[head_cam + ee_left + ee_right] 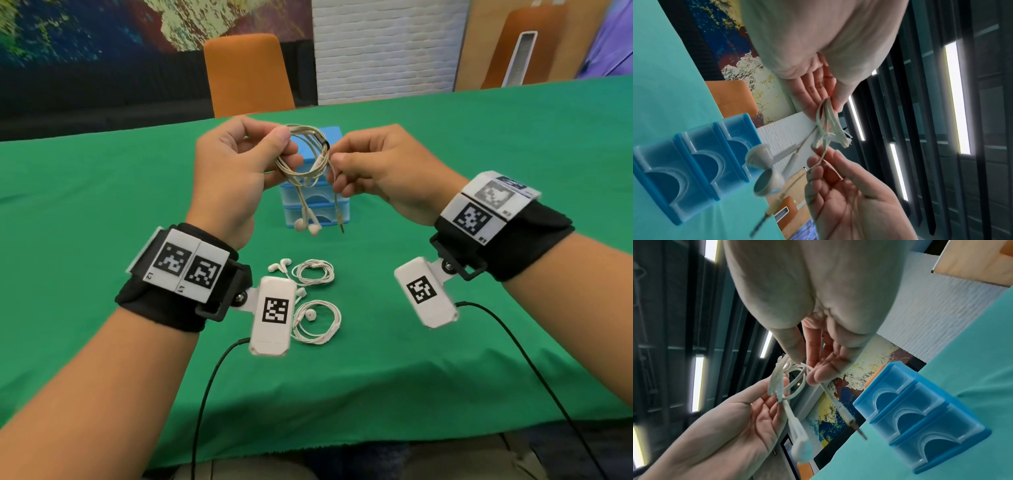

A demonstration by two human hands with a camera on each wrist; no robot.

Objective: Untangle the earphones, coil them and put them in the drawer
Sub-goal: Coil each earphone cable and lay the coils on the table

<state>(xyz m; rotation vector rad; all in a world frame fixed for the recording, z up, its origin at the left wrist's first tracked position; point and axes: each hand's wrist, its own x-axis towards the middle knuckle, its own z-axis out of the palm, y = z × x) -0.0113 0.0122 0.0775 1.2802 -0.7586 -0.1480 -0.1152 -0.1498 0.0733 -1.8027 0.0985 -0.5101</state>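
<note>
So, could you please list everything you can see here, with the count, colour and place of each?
held earphones: one pair, cream, coiled in the air between both hands, buds and plug dangling
coiled earphones: two pairs, white, on the cloth near the wrists, the second closer to the person
drawer unit: one, blue, three stacked drawers, all closed, behind the held earphones
tablecloth: one, green, covering the table
chair: one, orange, at the table's far side
left hand: pinches the coil's top
right hand: pinches the cord beside the coil
</note>
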